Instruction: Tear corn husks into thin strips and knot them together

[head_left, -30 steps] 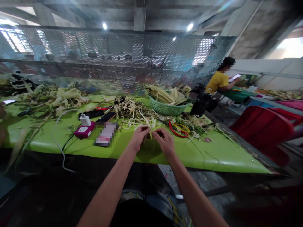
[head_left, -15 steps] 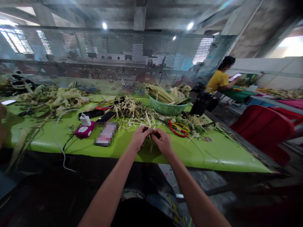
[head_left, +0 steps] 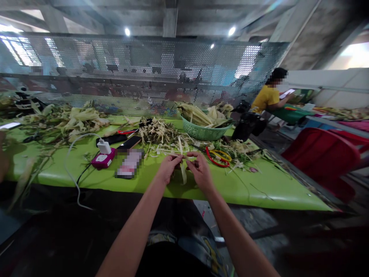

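My left hand [head_left: 168, 168] and my right hand [head_left: 200, 171] meet over the near part of the green-covered table [head_left: 259, 192]. Between the fingertips is a pale corn husk strip [head_left: 183, 175]; one end hangs down and another part rises above the fingers. The left thumb and forefinger are closed on it. The right fingers pinch it too, slightly apart from the left. Just beyond the hands lie small pale husk scraps [head_left: 157, 150] and a heap of knotted husk pieces [head_left: 160, 130]. Scissors [head_left: 218, 156] with red and yellow handles rest right of my right hand.
A green basket [head_left: 201, 132] of husks stands behind. Left are a phone [head_left: 129, 163], a dark phone [head_left: 131, 142], a purple socket block [head_left: 103, 158] with charger and cable, and a husk pile [head_left: 77, 119]. A person in yellow [head_left: 263, 100] sits beyond a red chair [head_left: 319, 154].
My hands have opened out slightly from each other. The right fingers have lifted and straightened a little, and more of the husk strip now hangs below the fingers.
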`<state>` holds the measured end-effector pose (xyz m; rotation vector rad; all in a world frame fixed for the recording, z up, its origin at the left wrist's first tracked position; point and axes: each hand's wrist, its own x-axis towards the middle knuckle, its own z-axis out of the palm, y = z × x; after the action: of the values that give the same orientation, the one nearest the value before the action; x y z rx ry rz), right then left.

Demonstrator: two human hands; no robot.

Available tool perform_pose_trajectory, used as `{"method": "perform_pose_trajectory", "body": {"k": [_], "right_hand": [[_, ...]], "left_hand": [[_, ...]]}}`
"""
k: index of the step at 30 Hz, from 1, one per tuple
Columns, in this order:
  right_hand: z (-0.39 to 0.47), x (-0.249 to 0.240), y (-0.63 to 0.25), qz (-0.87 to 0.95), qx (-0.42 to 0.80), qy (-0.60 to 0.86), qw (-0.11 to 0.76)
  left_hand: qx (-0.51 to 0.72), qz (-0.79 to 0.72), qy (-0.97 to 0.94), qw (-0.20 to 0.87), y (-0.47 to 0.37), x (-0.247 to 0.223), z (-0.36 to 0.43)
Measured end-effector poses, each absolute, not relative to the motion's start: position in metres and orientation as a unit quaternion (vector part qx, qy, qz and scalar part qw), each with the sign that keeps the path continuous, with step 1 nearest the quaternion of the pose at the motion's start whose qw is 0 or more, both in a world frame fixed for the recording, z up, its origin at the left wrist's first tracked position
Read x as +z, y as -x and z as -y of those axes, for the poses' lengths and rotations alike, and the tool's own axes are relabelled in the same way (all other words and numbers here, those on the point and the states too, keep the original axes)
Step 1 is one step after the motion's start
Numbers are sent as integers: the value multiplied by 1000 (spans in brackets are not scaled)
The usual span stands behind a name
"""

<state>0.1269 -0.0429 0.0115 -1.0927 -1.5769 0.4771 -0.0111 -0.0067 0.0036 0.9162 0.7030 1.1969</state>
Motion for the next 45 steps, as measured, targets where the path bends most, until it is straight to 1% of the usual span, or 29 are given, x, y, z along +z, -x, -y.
{"method": "perform_pose_trajectory", "body": {"k": [2, 4, 10, 16, 19, 25, 29, 33, 39, 42, 45], "right_hand": [[41, 10, -127, 649, 259, 446, 560], [38, 8, -128, 643, 277, 449, 555], [37, 7, -131, 642, 222, 501, 537], [41, 10, -127, 632, 212, 513, 541], [41, 11, -128, 615, 233, 512, 553], [35, 6, -137, 575, 282, 509, 575], [34, 7, -137, 572, 291, 480, 598], [37, 12, -134, 582, 285, 473, 597], [36, 11, -134, 576, 272, 480, 603], [35, 11, -133, 583, 296, 467, 595], [36, 12, -132, 589, 347, 467, 561]], "left_hand": [[527, -313, -405, 679, 10, 4, 8], [529, -315, -403, 677, 9, 5, 9], [528, -334, -416, 660, 8, 3, 8], [536, -334, -400, 664, 9, 9, 11], [527, -337, -402, 668, 9, 10, 13], [499, -318, -533, 605, 6, 4, 11], [478, -300, -568, 599, 3, 4, 12], [478, -300, -600, 567, 3, 7, 13], [455, -279, -601, 595, 4, 9, 15], [482, -312, -536, 619, 6, 10, 16], [513, -318, -454, 655, 7, 12, 16]]}}
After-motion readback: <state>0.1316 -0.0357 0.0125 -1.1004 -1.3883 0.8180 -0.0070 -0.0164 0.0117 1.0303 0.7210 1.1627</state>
